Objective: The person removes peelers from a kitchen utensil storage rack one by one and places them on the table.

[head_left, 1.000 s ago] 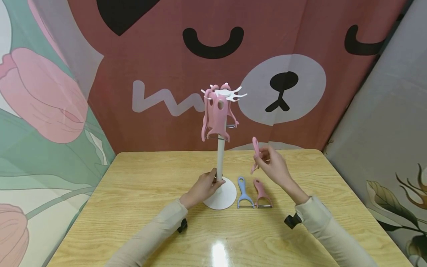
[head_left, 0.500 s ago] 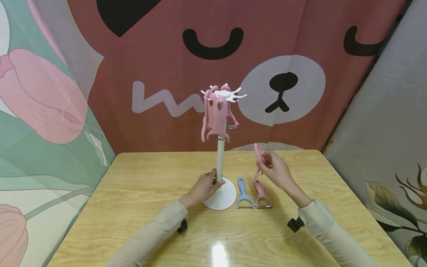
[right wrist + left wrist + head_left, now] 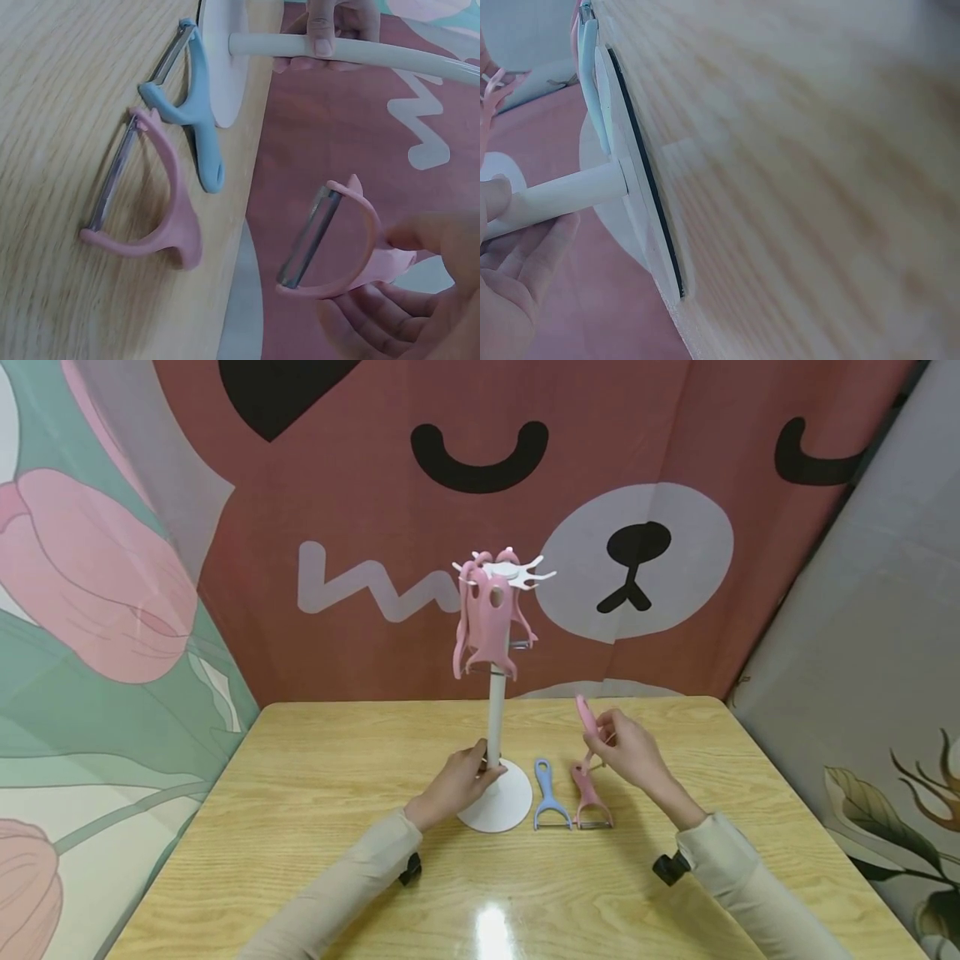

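My left hand (image 3: 457, 781) grips the pole (image 3: 496, 718) of a white stand low down, just above its round base (image 3: 498, 810). Several pink peelers (image 3: 492, 618) hang from the hooks (image 3: 517, 572) at its top. In my right hand (image 3: 633, 752) a pink peeler (image 3: 367, 251) is pinched by the handle, held above the table with its blade end lower. Below it on the table lie a blue peeler (image 3: 547, 797), beside the base, and another pink peeler (image 3: 590, 797) to its right, their blade ends towards me.
The wooden table (image 3: 322, 752) reaches a printed curtain (image 3: 360, 527) at the back. Further curtains hang along the left and right sides. Bare hooks point to the right at the stand's top.
My right hand has moved slightly right and down with the pink peeler, which now tilts more. My left hand stays on the pole.
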Available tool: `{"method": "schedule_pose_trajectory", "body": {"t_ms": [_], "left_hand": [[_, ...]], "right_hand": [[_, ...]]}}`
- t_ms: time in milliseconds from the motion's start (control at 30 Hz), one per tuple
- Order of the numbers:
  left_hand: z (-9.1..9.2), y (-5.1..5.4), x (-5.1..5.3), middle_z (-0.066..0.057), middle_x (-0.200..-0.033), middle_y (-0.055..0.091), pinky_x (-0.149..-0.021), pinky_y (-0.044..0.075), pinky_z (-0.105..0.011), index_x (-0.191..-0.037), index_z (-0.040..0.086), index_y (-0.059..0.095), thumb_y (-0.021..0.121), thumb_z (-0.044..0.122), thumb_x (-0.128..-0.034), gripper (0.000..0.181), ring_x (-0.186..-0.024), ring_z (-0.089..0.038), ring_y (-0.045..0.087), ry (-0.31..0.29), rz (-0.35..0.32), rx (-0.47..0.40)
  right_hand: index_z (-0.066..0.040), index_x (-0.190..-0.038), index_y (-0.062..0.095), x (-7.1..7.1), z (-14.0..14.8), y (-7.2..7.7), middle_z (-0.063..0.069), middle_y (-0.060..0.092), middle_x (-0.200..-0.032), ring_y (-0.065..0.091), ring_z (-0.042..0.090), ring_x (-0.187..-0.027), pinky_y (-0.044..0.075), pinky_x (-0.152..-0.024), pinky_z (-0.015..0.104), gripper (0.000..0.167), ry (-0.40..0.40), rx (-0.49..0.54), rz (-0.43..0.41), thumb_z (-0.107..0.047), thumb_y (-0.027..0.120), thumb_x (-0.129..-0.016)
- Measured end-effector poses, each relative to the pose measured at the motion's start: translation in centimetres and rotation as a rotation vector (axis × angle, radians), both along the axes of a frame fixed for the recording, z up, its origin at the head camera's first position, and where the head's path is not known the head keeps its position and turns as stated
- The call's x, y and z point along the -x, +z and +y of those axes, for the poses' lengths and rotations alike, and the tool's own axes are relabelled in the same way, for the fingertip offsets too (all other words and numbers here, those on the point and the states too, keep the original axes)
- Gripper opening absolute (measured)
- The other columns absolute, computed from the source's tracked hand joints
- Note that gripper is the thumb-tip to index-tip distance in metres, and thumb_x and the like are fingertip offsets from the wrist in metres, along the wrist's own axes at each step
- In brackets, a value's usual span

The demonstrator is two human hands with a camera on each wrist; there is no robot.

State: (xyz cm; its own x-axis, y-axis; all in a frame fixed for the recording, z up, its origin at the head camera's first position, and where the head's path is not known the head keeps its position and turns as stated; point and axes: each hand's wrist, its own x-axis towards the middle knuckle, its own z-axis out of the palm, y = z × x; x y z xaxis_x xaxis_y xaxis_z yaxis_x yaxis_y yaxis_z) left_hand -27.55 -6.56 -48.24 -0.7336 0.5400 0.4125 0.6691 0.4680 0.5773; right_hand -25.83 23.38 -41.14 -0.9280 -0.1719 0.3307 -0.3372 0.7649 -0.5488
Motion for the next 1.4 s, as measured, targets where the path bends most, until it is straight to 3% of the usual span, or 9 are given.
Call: {"method": "schedule_pose_trajectory", "body": {"t_ms": [333, 633, 1000, 1400], "left_hand": [[0.0, 0.1, 0.0, -0.012, -0.092, 0.067, -0.068, 0.057, -0.024, -0.107, 0.001, 0.053, 0.059, 0.021, -0.1011, 0.021, -0.087, -0.022, 0.071, 0.0, -0.009, 0.006], [0.0, 0.1, 0.0, -0.011, -0.092, 0.067, -0.069, 0.056, -0.023, -0.106, 0.002, 0.053, 0.06, 0.021, -0.1011, 0.02, -0.086, -0.021, 0.07, 0.003, -0.001, 0.006], [0.1, 0.3, -0.1, -0.012, -0.093, 0.067, -0.07, 0.057, -0.024, -0.108, 0.001, 0.053, 0.06, 0.02, -0.1007, 0.021, -0.087, -0.021, 0.071, 0.012, -0.008, 0.008], [-0.1, -0.5, 0.2, -0.012, -0.09, 0.066, -0.066, 0.057, -0.024, -0.106, 0.002, 0.052, 0.058, 0.024, -0.102, 0.023, -0.084, -0.022, 0.071, -0.017, 0.043, -0.015]], "right_hand": [[0.007, -0.109, 0.057, -0.6, 0.7, -0.4, 0.007, 0.063, -0.08, 0.052, 0.012, -0.054, 0.042, -0.051, 0.032, 0.033, 0.002, -0.074, -0.096, -0.021, 0.068, -0.095], [0.005, -0.104, 0.057, -0.8, 1.3, -0.7, 0.005, 0.057, -0.073, 0.047, 0.015, -0.051, 0.037, -0.047, 0.031, 0.031, -0.033, -0.157, -0.155, -0.022, 0.067, -0.094], [-0.003, -0.089, 0.054, -1.0, 2.1, -1.5, 0.005, 0.051, -0.069, 0.043, 0.018, -0.056, 0.034, -0.051, 0.031, 0.027, -0.093, -0.275, -0.337, -0.026, 0.067, -0.092], [-0.005, -0.085, 0.055, -1.6, 2.7, -2.3, 0.006, 0.051, -0.068, 0.044, 0.019, -0.056, 0.033, -0.049, 0.03, 0.027, -0.064, -0.35, -0.409, -0.028, 0.067, -0.093]]}}
